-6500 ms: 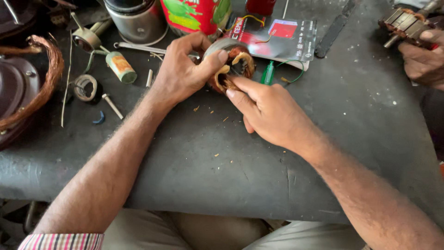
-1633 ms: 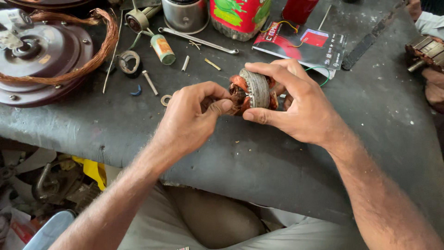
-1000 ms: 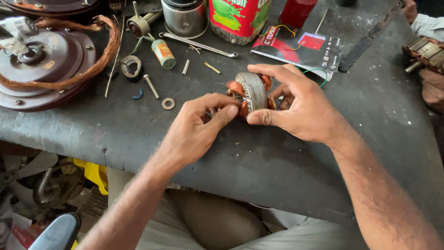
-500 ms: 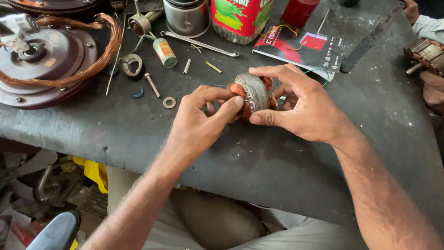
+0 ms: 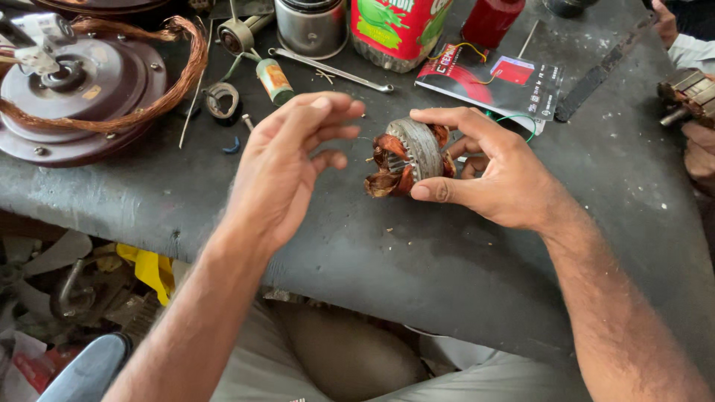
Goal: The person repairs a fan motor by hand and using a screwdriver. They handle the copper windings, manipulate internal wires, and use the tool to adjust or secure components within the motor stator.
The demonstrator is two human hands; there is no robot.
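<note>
A grey-ribbed motor stator (image 5: 411, 155) with copper-orange windings sits over a dark grey, paint-flecked table (image 5: 417, 268).

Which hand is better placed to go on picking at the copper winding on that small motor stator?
Probably the left hand: it hovers open and free beside the stator, facing its copper winding. The right hand is occupied gripping the stator.

Left hand (image 5: 287, 160) raised, fingers loosely spread, gripping nothing; right hand (image 5: 488, 167) clamped, thumb near, fingers far.
</note>
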